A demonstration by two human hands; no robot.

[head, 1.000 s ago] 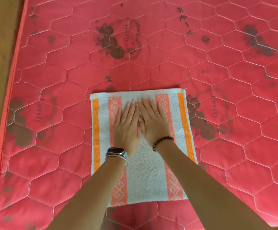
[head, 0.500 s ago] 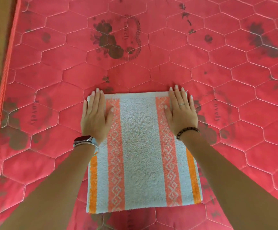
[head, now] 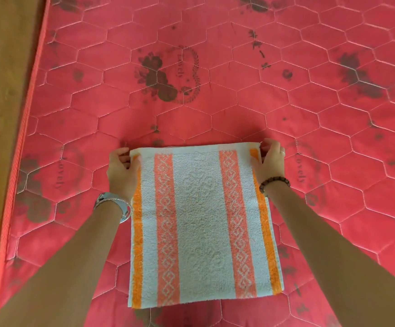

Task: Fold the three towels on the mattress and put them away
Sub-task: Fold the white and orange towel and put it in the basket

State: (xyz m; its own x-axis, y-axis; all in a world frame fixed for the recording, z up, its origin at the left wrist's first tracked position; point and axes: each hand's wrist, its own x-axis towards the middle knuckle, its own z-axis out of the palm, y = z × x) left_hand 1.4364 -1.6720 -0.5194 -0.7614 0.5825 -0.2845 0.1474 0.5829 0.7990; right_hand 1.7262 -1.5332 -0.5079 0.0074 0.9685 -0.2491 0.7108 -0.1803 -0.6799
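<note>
left hand (head: pixel 121 172): silver watch (head: pixel 105 199) and thin bangles (head: pixel 127 211) at the wrist
right hand (head: pixel 269 164): thin ring (head: pixel 283 152); dark beaded bracelet (head: pixel 275 181) at the wrist

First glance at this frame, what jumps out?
The white towel with orange and salmon stripes lies low in the centre of the pink quilted mattress. The left hand and right hand each grip one of its far corners. Dark floral prints mark the mattress beyond it.
</note>
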